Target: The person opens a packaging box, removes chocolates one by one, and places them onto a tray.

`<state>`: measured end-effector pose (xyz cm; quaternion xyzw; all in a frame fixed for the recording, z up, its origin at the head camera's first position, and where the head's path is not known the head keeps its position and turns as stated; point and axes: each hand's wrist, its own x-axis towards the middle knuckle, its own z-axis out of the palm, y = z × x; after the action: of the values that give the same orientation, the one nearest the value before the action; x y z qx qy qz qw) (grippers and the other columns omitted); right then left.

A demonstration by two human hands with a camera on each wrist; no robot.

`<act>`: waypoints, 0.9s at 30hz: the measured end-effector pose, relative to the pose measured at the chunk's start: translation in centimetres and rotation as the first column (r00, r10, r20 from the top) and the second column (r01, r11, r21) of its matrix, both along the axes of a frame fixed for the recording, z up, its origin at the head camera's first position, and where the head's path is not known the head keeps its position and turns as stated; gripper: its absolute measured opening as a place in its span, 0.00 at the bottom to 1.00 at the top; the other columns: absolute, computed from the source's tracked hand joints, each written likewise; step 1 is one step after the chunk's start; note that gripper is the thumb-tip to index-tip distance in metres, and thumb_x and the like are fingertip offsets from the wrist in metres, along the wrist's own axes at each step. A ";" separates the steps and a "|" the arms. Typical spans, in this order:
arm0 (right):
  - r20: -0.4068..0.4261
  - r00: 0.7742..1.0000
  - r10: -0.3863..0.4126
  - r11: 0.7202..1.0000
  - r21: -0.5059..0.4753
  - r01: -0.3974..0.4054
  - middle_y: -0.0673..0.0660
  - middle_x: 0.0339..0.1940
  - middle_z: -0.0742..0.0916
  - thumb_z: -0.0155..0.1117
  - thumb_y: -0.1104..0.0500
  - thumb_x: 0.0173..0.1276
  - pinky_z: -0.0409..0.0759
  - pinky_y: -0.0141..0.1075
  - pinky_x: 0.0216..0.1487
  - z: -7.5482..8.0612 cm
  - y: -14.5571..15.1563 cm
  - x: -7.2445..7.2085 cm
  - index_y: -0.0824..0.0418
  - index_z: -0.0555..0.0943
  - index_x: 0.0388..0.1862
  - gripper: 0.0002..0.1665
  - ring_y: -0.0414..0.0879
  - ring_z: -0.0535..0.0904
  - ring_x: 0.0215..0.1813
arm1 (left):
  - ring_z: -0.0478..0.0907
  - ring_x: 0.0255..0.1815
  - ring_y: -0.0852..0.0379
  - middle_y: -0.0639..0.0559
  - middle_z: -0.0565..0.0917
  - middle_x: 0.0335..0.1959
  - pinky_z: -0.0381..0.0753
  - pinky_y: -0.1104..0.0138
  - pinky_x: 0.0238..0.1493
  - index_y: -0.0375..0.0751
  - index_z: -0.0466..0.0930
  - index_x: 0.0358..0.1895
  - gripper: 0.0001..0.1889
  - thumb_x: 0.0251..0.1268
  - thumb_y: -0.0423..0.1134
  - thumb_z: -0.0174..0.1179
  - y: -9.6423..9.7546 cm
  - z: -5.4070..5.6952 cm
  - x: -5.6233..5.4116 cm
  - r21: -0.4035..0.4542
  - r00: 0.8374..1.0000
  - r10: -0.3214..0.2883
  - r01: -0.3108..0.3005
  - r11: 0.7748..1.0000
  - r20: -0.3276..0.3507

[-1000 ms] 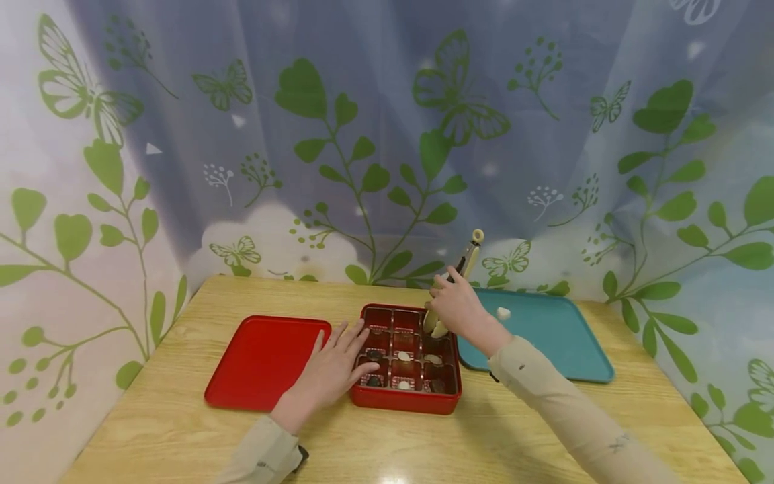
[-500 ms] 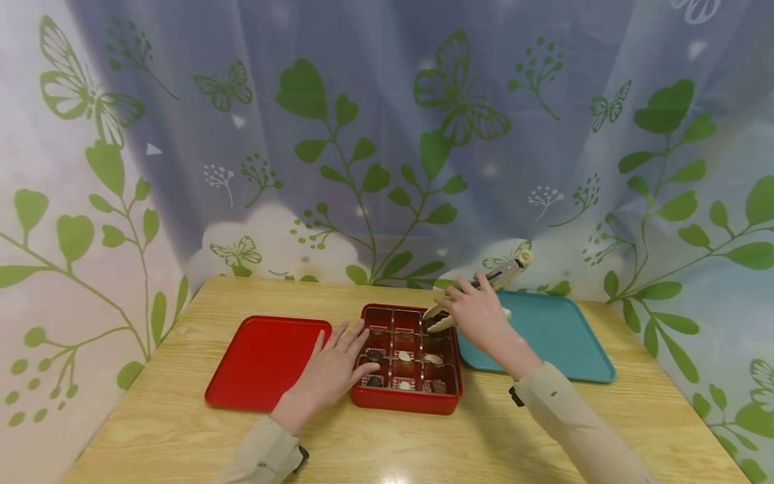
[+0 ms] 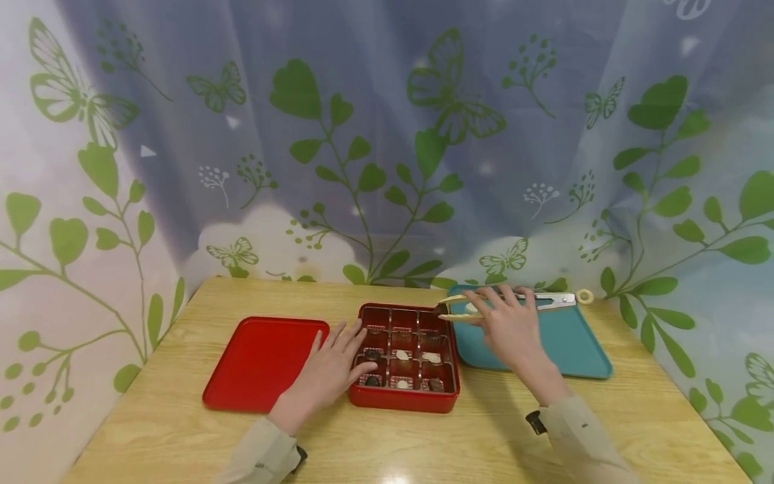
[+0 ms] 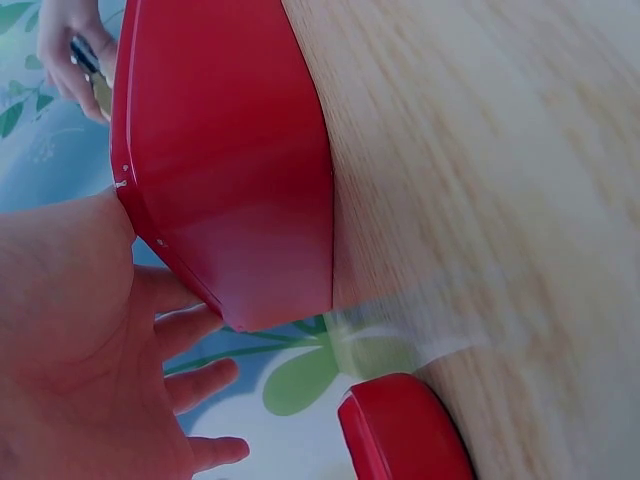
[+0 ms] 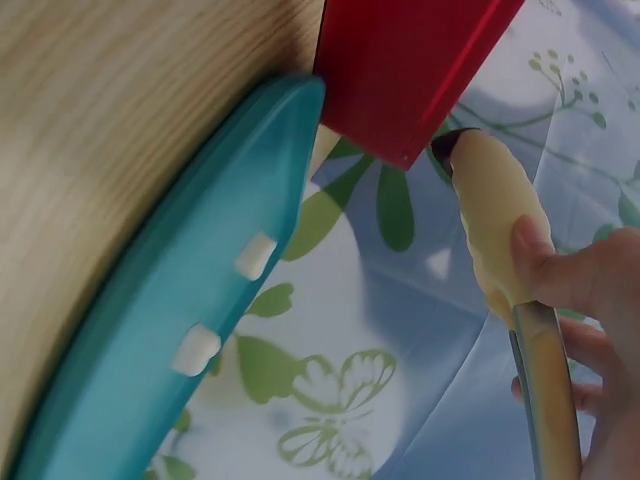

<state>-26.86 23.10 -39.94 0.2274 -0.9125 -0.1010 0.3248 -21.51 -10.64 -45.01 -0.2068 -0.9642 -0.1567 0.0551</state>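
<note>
My right hand grips a pair of cream-tipped metal tongs, lying nearly level over the tray's back left. A dark brown piece, like a chocolate, sits between the tong tips at the back right corner of the red box. In the right wrist view the dark piece shows above the box rim. My left hand rests its spread fingers on the box's left rim. Several dark and white pieces lie in the front and middle compartments, such as a white piece.
A teal tray stands right of the box, with two white pieces on it, one white piece nearer the box. A flat red lid lies to the left. A patterned curtain hangs behind the table.
The tongs have swung from steep to nearly level, their handle end moving right and down. Their tips have risen out of the back right compartment with the dark piece. My left hand stays put.
</note>
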 end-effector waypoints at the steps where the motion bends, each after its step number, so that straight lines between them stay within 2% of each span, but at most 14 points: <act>1: -0.003 1.000 -0.004 1.000 -0.027 0.004 0.53 0.56 0.84 0.74 0.62 0.61 0.68 0.58 0.56 -0.1 0.5 0.1 0.46 0.79 0.68 0.35 0.56 0.75 0.58 | 0.52 0.81 0.37 0.43 0.59 0.81 0.49 0.36 0.76 0.38 0.64 0.77 0.37 0.76 0.60 0.51 0.0 0.0 0.0 0.002 1.000 -0.001 0.001 1.000 0.000; 8: -0.045 0.997 -0.071 0.980 -0.189 0.061 0.57 0.54 0.86 0.75 0.64 0.60 0.66 0.63 0.54 -0.3 4.7 0.3 0.52 0.81 0.65 0.32 0.60 0.76 0.54 | 0.52 0.81 0.37 0.42 0.58 0.81 0.50 0.36 0.76 0.37 0.63 0.77 0.37 0.76 0.60 0.51 0.0 -0.2 -0.1 -0.003 1.000 -0.005 0.005 1.000 -0.009; 14: 0.030 0.982 -0.185 0.952 -0.243 0.187 0.62 0.55 0.84 0.70 0.69 0.56 0.63 0.65 0.53 -0.2 9.1 0.0 0.56 0.80 0.65 0.35 0.64 0.73 0.55 | 0.52 0.80 0.36 0.42 0.59 0.81 0.50 0.36 0.76 0.37 0.64 0.77 0.37 0.76 0.59 0.51 0.0 -0.2 -0.1 -0.005 1.000 -0.004 0.004 1.000 -0.018; 18: 0.103 0.957 -0.272 0.931 -0.222 0.289 0.65 0.56 0.83 0.74 0.67 0.55 0.61 0.65 0.53 -0.4 11.7 -0.6 0.58 0.78 0.66 0.37 0.66 0.70 0.57 | 0.53 0.80 0.36 0.42 0.59 0.80 0.50 0.36 0.76 0.37 0.64 0.77 0.37 0.76 0.59 0.51 0.0 -0.2 0.0 -0.001 1.000 -0.005 0.005 1.000 -0.019; 22: 0.188 0.922 -0.339 0.914 -0.167 0.370 0.66 0.57 0.82 0.78 0.62 0.56 0.60 0.66 0.52 -1.0 13.6 -1.2 0.60 0.78 0.66 0.37 0.67 0.68 0.58 | 0.53 0.80 0.36 0.42 0.59 0.80 0.50 0.36 0.76 0.37 0.64 0.77 0.37 0.76 0.59 0.51 0.0 -0.2 0.0 -0.001 1.000 -0.005 0.005 1.000 -0.020; 27: 0.304 0.878 -0.370 0.903 -0.104 0.416 0.67 0.57 0.81 0.74 0.61 0.63 0.59 0.66 0.51 -1.7 14.5 -2.1 0.62 0.78 0.67 0.32 0.69 0.67 0.61 | 0.53 0.80 0.36 0.42 0.59 0.80 0.51 0.35 0.75 0.36 0.64 0.77 0.37 0.76 0.59 0.51 0.0 -0.2 0.0 0.000 1.000 -0.008 0.008 1.000 -0.021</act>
<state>-28.91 37.60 -41.62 0.0209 -0.9810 -0.0559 0.1844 -21.55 -10.64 -45.24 -0.2122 -0.9627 -0.1548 0.0647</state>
